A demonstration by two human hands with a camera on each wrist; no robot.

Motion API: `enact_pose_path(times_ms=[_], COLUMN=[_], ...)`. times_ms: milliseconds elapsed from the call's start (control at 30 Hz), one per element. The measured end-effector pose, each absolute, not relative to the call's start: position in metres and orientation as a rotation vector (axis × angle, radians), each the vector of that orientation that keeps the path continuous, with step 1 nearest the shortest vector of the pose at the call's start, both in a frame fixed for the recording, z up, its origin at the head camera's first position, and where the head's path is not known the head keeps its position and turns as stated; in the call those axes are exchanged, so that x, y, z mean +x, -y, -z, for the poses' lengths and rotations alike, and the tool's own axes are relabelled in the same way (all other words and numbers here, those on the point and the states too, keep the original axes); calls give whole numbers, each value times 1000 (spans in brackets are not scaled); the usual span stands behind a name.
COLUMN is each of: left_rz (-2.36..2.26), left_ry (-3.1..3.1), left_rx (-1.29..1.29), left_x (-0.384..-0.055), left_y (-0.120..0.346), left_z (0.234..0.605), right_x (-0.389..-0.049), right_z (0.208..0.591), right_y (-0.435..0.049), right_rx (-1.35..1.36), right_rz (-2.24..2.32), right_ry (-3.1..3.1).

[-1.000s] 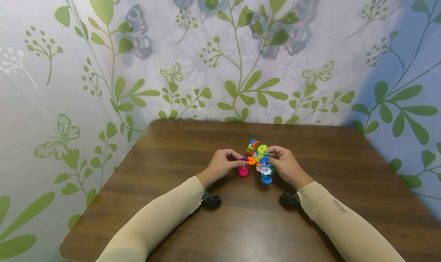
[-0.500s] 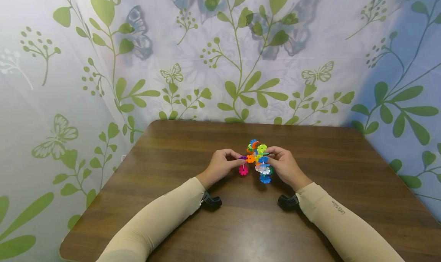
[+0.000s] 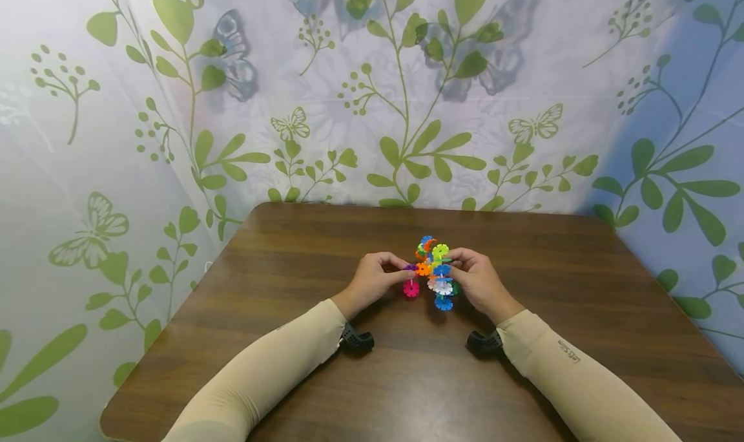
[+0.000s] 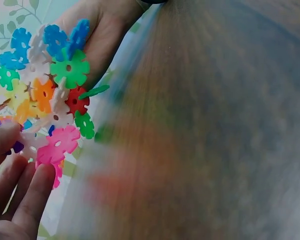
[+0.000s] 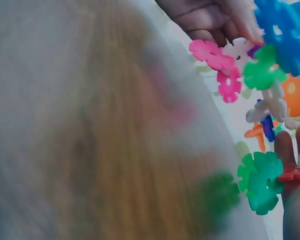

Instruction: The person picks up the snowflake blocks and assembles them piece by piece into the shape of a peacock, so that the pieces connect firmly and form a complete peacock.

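Note:
A many-coloured cluster of interlocking flower-shaped plastic discs [image 3: 443,287] is held between both hands over the middle of the table. My left hand [image 3: 376,278] pinches the cluster's left end at a purple disc [image 4: 17,146], thumb against fingertips. Just under those fingers hangs a pink disc [image 3: 411,289]; an orange disc [image 3: 423,269] joins on toward the right. From the other side my right hand [image 3: 481,280] grips the cluster, its fingers partly hidden behind blue and yellow-green discs. Green discs [image 5: 262,182] show close to the right fingers in the right wrist view.
The brown wooden table [image 3: 349,390] has rounded corners and reaches back to a wall cloth [image 3: 325,138] printed with leaves and butterflies. Black straps with a dark camera mount [image 3: 356,340] sit on both wrists, below the beige sleeves [image 3: 273,358].
The right side of the disc cluster has turned and shifted slightly left along with my right hand. My left hand stays almost still, with its pinch unchanged.

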State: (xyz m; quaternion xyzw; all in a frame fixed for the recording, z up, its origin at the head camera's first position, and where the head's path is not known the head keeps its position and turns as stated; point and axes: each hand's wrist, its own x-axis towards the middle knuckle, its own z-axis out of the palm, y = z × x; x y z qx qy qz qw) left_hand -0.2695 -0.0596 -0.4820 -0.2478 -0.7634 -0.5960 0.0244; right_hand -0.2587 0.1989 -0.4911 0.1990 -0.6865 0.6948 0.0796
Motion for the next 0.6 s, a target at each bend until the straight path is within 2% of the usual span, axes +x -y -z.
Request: enact_pose_path(times_ms=[400,600], left_rz=[1743,1761], left_ry=[2361,2403], left_rx=[-834,-799], left_x=[-270,-269], left_y=[55,55], left_z=[485,484], right_x=[-254,-262], right_z=[489,490], right_y=[-194,-198], right_rx=[544,646], right_rz=[-1998,-1993], right_ry=[2168,2170])
